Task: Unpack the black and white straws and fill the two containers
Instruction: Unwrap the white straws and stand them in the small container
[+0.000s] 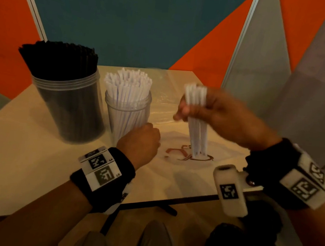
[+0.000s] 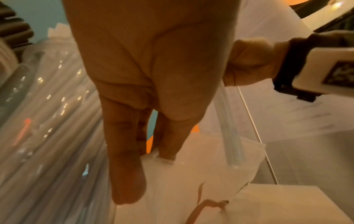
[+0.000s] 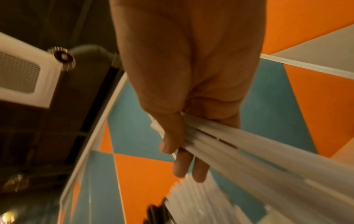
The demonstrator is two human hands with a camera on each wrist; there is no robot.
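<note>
Two clear containers stand side by side on the pale table (image 1: 33, 161): the larger container (image 1: 67, 105), on the left, is packed with black straws (image 1: 58, 59), and the smaller container (image 1: 127, 113) just to its right holds a loose spray of white straws (image 1: 128, 87). The right hand (image 1: 217, 112) is clasped around a small bunch of white straws (image 1: 198, 130), which it holds upright with their lower ends touching a clear plastic wrapper (image 1: 186, 153) printed with a brown mark that lies flat on the table. In the right wrist view the thumb (image 3: 168, 136) and fingers pinch that bunch across its middle. The left hand (image 1: 142, 138) sits low beside the foot of the smaller container, at the wrapper's edge; in the left wrist view its fingers (image 2: 124, 151) reach down to the plastic, but motion blur leaves me unable to tell whether they grip it or merely press on it. More crumpled clear plastic (image 1: 163, 103) lies behind the right hand.
</note>
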